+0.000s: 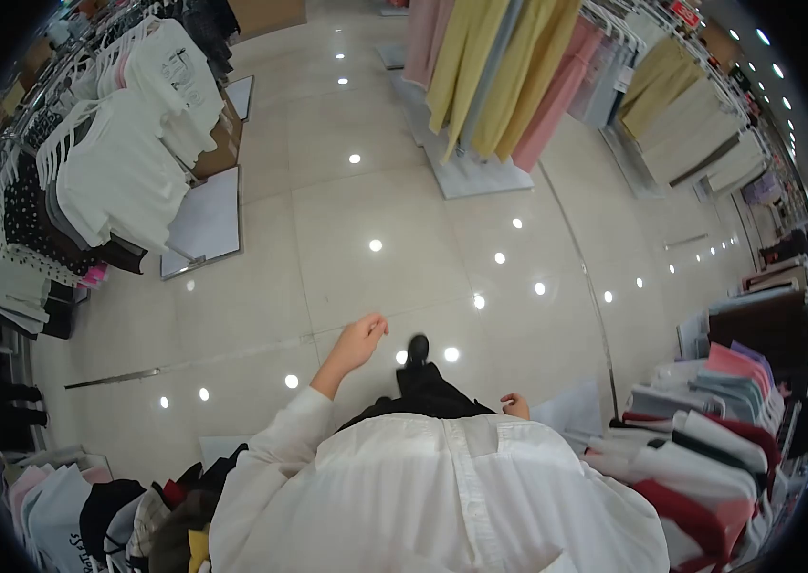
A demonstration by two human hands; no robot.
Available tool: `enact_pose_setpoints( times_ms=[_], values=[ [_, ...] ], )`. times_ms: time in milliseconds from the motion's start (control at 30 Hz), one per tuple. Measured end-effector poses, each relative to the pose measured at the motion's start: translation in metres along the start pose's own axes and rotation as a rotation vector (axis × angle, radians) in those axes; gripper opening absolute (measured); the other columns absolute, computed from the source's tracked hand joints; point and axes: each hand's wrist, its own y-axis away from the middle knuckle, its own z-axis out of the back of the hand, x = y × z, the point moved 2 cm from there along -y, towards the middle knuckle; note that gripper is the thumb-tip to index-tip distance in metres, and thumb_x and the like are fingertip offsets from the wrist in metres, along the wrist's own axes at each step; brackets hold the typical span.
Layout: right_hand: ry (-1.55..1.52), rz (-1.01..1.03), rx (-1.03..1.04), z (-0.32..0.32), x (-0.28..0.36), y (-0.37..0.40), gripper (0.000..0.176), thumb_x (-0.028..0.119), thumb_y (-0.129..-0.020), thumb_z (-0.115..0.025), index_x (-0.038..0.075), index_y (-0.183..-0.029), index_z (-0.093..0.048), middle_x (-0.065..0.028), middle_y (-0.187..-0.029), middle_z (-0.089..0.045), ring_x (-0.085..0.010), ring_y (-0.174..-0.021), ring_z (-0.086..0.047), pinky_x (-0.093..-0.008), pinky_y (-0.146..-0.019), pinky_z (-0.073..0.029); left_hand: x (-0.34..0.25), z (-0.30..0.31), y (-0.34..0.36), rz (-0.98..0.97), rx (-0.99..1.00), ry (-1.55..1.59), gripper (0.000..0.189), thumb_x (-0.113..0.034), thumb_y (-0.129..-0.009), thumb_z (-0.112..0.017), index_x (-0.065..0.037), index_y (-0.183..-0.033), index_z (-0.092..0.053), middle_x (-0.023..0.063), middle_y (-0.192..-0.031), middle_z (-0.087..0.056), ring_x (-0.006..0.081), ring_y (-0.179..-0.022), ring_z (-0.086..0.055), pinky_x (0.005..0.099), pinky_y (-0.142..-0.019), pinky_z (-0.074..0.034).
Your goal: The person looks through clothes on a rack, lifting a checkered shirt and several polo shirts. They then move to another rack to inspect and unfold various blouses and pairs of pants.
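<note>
My left hand [363, 342] is out in front of my body above the tiled floor [327, 248]. Its fingers are curled together, and no object shows in them. Lower and to the right, my right hand [515, 406] hangs beside my waist, partly hidden by my white shirt [404, 477]. Its visible fingers are slightly bent and apart, with nothing between them. Neither hand touches any clothing on the racks. Below my hands, one black shoe [417, 349] points forward under dark trousers [423, 390].
White shirts [122, 167] hang on a rack at the left, above a white base panel [205, 222]. Yellow trousers [523, 81] hang ahead on another rack. Folded-looking garments [724, 444] crowd a rack at lower right, and more clothes [65, 516] hang at lower left.
</note>
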Motion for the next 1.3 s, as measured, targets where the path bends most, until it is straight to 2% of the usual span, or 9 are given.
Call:
enact_pose_setpoints(
  times_ms=[200,333,400,533,667,900,967,1067,1300],
  values=[
    [0.19,0.114,0.06,0.015,0.025,-0.154,0.023,0.0,-0.065,-0.047,0.006,-0.079,-0.064,-0.0205,-0.074,-0.062,-0.0308,-0.07,-0.061,-0.0371,-0.065,-0.047,0.063,0.009,-0.054,0.16,-0.039,-0.049,0.023,-0.022,-0.084,-0.044,-0.001,-0.076,-0.05,0.0186,-0.068,-0.055,0.0345,-0.063,-0.053,0.0396,-0.057,-0.04],
    [0.323,0.342,-0.059,0.055,0.121,-0.244,0.023,-0.002,-0.063,-0.047,0.005,-0.077,-0.064,-0.0234,-0.075,-0.061,-0.0373,-0.074,-0.059,-0.042,-0.068,-0.048,0.038,0.052,-0.122,0.21,-0.177,-0.07,0.02,-0.02,-0.08,-0.047,-0.001,-0.075,-0.049,0.0184,-0.065,-0.054,0.035,-0.061,-0.052,0.041,-0.055,-0.039],
    [0.245,0.286,-0.088,0.079,0.197,-0.287,0.023,-0.002,-0.063,-0.049,0.005,-0.081,-0.062,-0.0225,-0.08,-0.06,-0.0371,-0.08,-0.058,-0.0419,-0.072,-0.047,0.008,0.079,-0.157,0.22,-0.212,-0.073,0.019,-0.019,-0.08,-0.047,-0.001,-0.075,-0.05,0.0184,-0.065,-0.054,0.0351,-0.061,-0.052,0.0414,-0.055,-0.039],
    [0.231,0.5,-0.167,0.09,0.309,-0.39,0.028,-0.004,-0.064,-0.048,0.006,-0.089,-0.057,-0.0211,-0.088,-0.057,-0.0362,-0.09,-0.054,-0.0378,-0.079,-0.043,0.001,0.109,-0.202,0.229,-0.383,-0.09,0.017,-0.017,-0.079,-0.048,-0.001,-0.074,-0.051,0.0184,-0.065,-0.053,0.0351,-0.06,-0.053,0.041,-0.053,-0.039],
    [0.077,0.505,-0.19,0.083,0.442,-0.432,0.03,-0.003,-0.065,-0.046,0.009,-0.09,-0.057,-0.0118,-0.069,-0.053,-0.0236,-0.064,-0.052,-0.033,-0.061,-0.043,0.024,0.13,-0.222,0.275,-0.427,-0.16,0.015,-0.016,-0.079,-0.048,-0.001,-0.074,-0.051,0.0183,-0.064,-0.053,0.0349,-0.06,-0.053,0.0407,-0.053,-0.04],
    [-0.054,0.616,-0.097,0.029,0.576,-0.469,0.028,-0.005,-0.07,-0.044,0.007,-0.091,-0.056,-0.005,-0.058,-0.046,-0.0154,-0.054,-0.05,-0.0297,-0.05,-0.041,0.062,0.204,-0.307,0.347,-0.303,-0.212,0.014,-0.015,-0.079,-0.051,-0.002,-0.076,-0.053,0.0164,-0.068,-0.057,0.0345,-0.064,-0.056,0.0408,-0.056,-0.042],
    [-0.099,0.559,-0.076,0.019,0.6,-0.482,0.029,-0.005,-0.073,-0.042,0.006,-0.096,-0.054,-0.0043,-0.062,-0.046,-0.0146,-0.054,-0.05,-0.0282,-0.048,-0.041,0.064,0.241,-0.353,0.297,-0.275,-0.238,0.014,-0.016,-0.079,-0.051,-0.002,-0.076,-0.054,0.0161,-0.068,-0.058,0.0341,-0.064,-0.056,0.0402,-0.056,-0.042],
    [-0.473,0.132,0.056,0.019,0.646,-0.48,0.033,-0.005,-0.076,-0.038,0.005,-0.107,-0.047,-0.0057,-0.073,-0.045,-0.0154,-0.057,-0.051,-0.0272,-0.052,-0.046,0.043,0.298,-0.413,0.224,-0.275,-0.277,0.014,-0.016,-0.079,-0.053,-0.003,-0.077,-0.056,0.0157,-0.067,-0.058,0.0335,-0.064,-0.056,0.0397,-0.056,-0.042],
    [-0.72,0.176,-0.065,0.034,0.766,-0.53,0.035,-0.004,-0.077,-0.039,0.006,-0.11,-0.043,-0.0055,-0.078,-0.044,-0.0137,-0.061,-0.051,-0.0257,-0.053,-0.046,0.025,0.405,-0.535,0.169,-0.187,-0.294,0.018,-0.019,-0.081,-0.053,-0.002,-0.079,-0.059,0.0141,-0.069,-0.06,0.0293,-0.063,-0.058,0.037,-0.057,-0.043]
  ],
)
